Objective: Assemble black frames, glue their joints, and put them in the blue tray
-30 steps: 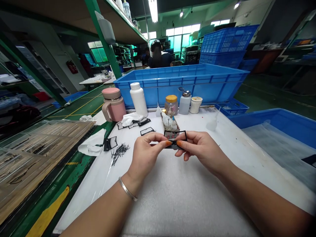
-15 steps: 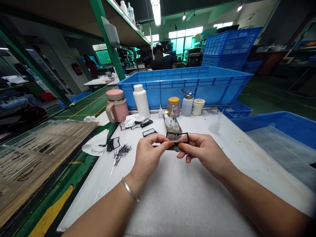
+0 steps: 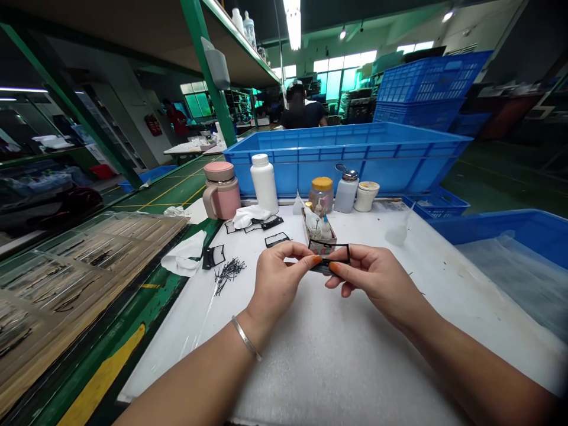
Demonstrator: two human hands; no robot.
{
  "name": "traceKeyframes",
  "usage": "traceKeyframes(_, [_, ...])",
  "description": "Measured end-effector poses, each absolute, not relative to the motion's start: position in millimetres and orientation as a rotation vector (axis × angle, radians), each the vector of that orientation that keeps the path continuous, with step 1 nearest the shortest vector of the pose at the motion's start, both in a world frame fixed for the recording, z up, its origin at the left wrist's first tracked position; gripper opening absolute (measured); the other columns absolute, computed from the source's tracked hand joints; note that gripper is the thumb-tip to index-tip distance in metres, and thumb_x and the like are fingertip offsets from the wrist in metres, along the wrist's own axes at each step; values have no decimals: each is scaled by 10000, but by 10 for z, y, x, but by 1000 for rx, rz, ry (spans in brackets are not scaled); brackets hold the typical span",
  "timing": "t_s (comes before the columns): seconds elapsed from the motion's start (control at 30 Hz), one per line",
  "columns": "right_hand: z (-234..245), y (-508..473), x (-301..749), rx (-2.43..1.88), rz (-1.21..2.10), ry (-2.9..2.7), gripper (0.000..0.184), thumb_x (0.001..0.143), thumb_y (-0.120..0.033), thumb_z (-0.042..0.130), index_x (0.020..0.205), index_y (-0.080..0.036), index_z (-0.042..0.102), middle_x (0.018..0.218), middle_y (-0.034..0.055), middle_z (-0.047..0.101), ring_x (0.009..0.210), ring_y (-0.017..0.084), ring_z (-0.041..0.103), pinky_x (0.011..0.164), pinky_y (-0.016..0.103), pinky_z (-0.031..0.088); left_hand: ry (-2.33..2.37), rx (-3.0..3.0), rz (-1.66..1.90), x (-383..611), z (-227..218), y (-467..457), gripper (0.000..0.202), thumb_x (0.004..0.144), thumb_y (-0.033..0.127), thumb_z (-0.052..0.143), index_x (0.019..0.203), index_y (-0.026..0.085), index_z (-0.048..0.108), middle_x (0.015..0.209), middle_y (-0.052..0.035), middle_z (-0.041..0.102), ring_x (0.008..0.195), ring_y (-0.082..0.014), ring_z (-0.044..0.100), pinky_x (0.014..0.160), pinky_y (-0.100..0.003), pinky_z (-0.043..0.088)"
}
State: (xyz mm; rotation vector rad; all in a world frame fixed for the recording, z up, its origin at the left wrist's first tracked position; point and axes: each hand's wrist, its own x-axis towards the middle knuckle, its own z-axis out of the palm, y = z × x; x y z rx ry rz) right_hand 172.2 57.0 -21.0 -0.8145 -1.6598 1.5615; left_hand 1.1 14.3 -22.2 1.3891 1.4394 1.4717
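Both hands pinch one small black plastic frame [image 3: 329, 244] with a rectangular opening, held up over the white tabletop. My left hand [image 3: 284, 273] is closed on its left part, thumb on the lower bar. On the right part, my right hand [image 3: 370, 273] grips it between thumb and fingers, which hide some of its edge. Left of the hands lies a loose pile of thin black strips [image 3: 229, 272]. Similar black frames lie close by: one [image 3: 214, 256] beside the pile, another [image 3: 277, 239] behind my left hand.
Behind the hands stands a small tray [image 3: 328, 242] with droppers. A pink mug [image 3: 222, 192], white bottle [image 3: 265, 186], yellow-lidded jar [image 3: 321, 194], pump bottle [image 3: 347, 192] and white tub [image 3: 367, 196] line the back. Large blue crates [image 3: 346, 151] stand beyond; white cloths [image 3: 184, 255] lie left.
The view has shifted slightly, so everything appears a little farther right and lower. Both hands keep the same hold on the black frame.
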Motion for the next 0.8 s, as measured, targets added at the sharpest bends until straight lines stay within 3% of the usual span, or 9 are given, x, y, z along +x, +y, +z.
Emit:
traceKeyframes(0.33, [-166,537,1700,-866,1508,-1674,239,798,-334,700,947,-148,676,823,61,702,669,153,671,514,205,512,1430,1395,1508,24,-236,139,118,761,251,708,720,146,676,772,-31,663,774,-155,604,701,-248,477])
traceKeyframes(0.63, [-274,580,1739,-1095,1239,-1849,416,746,-553,678,923,-176,677,639,67,662,530,188,585,527,311,482,1360,1374,1540,74,-241,112,140,742,264,734,710,145,669,811,-51,641,794,-169,602,624,-240,472])
traceKeyframes(0.8, [-400,659,1750,-1101,1198,-1890,458,723,-635,631,876,-205,668,607,49,625,533,195,553,517,321,458,1282,1270,1584,66,-230,117,248,664,247,799,822,165,627,793,-28,633,747,-151,574,626,-245,459])
